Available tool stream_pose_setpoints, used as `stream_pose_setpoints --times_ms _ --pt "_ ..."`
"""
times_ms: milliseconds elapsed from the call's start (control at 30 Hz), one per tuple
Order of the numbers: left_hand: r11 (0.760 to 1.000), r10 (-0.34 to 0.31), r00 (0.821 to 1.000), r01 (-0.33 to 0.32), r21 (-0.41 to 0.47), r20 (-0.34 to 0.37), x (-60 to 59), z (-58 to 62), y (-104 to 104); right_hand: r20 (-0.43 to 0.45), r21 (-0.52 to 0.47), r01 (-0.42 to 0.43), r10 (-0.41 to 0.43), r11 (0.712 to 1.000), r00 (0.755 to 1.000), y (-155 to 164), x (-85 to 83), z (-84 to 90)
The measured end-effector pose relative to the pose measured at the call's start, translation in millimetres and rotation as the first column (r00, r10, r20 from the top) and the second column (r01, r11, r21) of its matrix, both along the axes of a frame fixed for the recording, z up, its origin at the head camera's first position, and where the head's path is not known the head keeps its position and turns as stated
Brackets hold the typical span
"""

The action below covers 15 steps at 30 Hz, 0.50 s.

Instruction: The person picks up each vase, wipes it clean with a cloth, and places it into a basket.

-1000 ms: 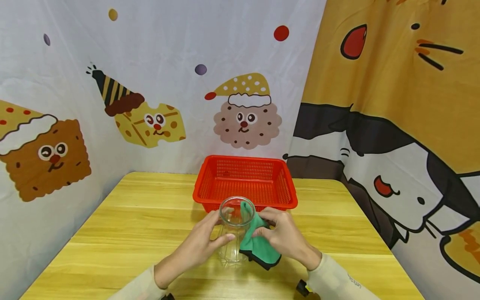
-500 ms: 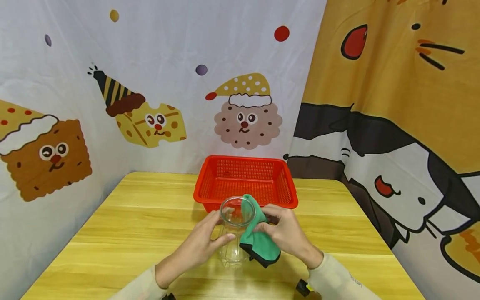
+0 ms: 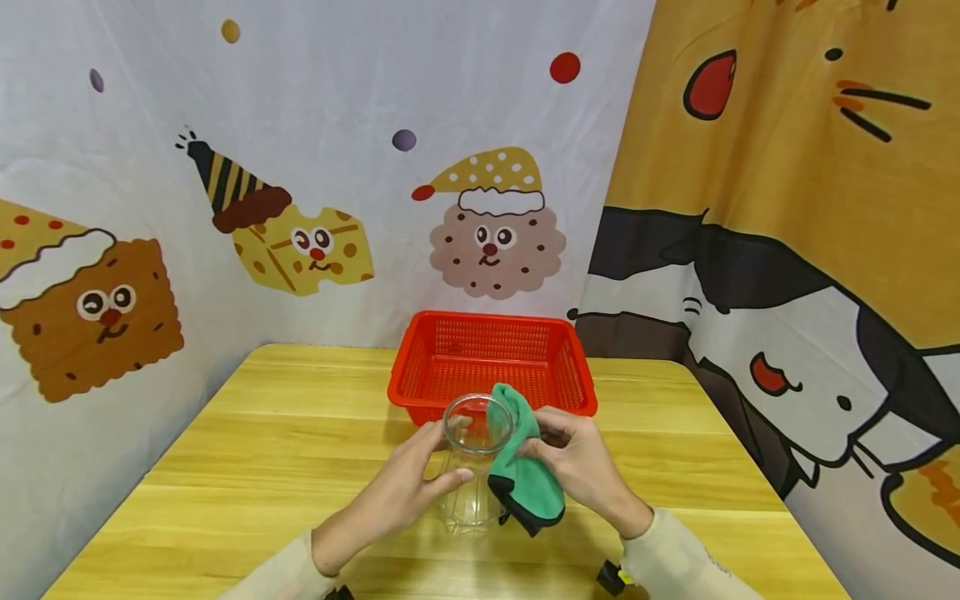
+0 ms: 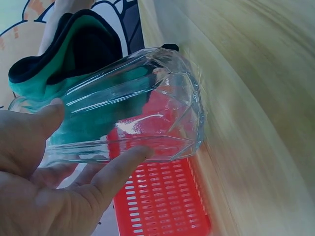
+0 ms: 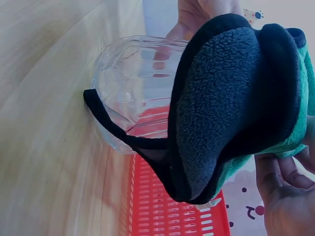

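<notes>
Glass (image 3: pixel 474 467) stands upright, mouth up, seemingly vertical, cloth (image 3: pixel 521 467) draped over rim.

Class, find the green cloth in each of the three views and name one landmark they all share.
Head: green cloth low centre, draped over the glass rim.
Left wrist: upper left, behind the glass.
Right wrist: right half, dark side facing the camera.
Shared landmark: red basket.
</notes>
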<state>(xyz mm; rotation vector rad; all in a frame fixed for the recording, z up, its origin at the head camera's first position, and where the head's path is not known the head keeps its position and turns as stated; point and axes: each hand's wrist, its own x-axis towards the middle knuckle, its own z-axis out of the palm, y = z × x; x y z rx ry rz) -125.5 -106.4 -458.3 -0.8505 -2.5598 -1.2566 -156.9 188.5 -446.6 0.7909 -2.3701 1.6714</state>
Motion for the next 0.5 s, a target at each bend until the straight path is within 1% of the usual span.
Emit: stream_pose_setpoints --times_ms 233,333,500 --pt "1.0 -0.003 1.0 0.003 0.0 0.007 0.5 -0.4 -0.3 -0.048 -0.006 -0.017 0.016 1.0 0.999 -0.7 2.3 -1.7" --pt "1.0 -0.002 1.0 0.002 0.002 0.023 0.3 -0.1 -0.3 -0.092 0.034 -0.01 0.013 0.999 0.996 -1.9 1.9 -3.0" --pt "1.0 -0.006 0.999 0.006 0.008 0.044 0.0 0.7 0.4 -0.181 0.11 0.01 0.01 0.994 0.983 -2.8 0.3 -5.7"
